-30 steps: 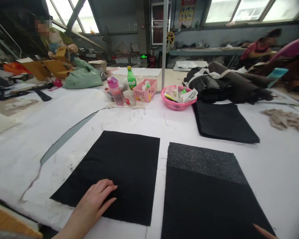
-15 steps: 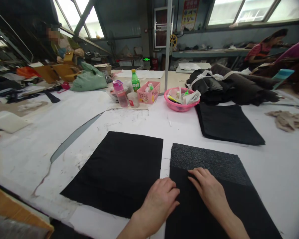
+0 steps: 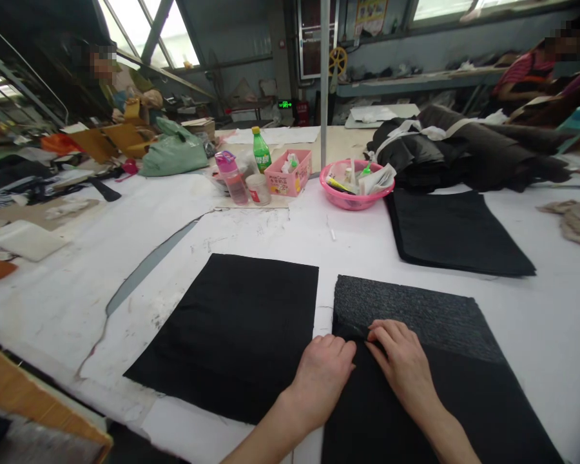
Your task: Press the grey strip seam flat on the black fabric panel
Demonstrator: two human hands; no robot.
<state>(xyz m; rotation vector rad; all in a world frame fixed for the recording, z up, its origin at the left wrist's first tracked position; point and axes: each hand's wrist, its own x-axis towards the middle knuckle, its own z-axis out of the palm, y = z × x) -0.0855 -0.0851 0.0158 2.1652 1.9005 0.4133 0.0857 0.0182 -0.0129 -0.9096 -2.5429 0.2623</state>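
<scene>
A black fabric piece (image 3: 377, 406) lies at the right front, its far strip (image 3: 406, 309) showing a speckled grey surface. Over its left part, my left hand (image 3: 326, 370) is closed, fingers curled on the fabric near the left edge. My right hand (image 3: 399, 354) pinches the black layer where it meets the speckled strip. Between the two hands a small corner of the layer is raised and folded. To the left, a separate flat black fabric piece (image 3: 236, 328) lies beside my left hand, apart from it.
A stack of black fabric (image 3: 459, 232) lies at the back right, before a dark heap of cloth (image 3: 464, 151). A pink basin (image 3: 352, 202), pink box (image 3: 290, 177), green bottle (image 3: 261, 151) and metal pole (image 3: 324, 84) stand behind. Two people work farther off.
The edge of the black layer between my hands has lifted and folded up. My left hand has closed tighter and shifted slightly up. The view has tilted a little down.
</scene>
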